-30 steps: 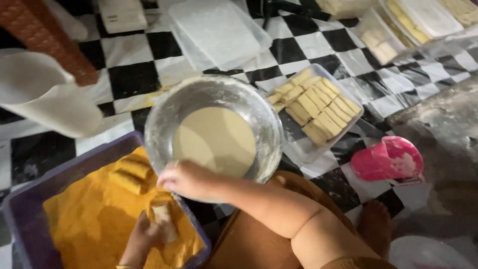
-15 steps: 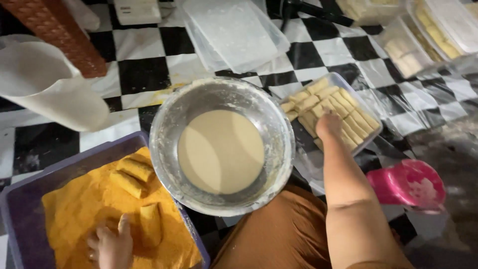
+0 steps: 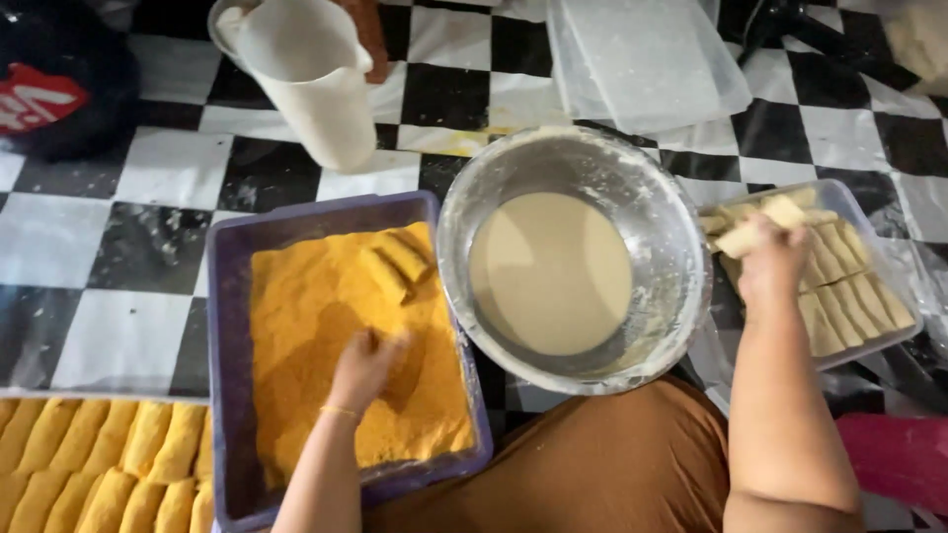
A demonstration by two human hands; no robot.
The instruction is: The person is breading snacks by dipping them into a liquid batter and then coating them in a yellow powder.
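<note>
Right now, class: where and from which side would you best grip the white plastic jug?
Probably the white jug by its handle, which sticks out on the side toward the metal bowl. Come from that side, since the body looks wide, smooth and tilted.

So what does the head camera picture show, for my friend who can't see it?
A person's left hand presses into orange crumbs in a purple tray, while the right hand lifts a pale roll from a clear container. Between them stands a metal bowl of creamy batter on a checkered floor.
</note>
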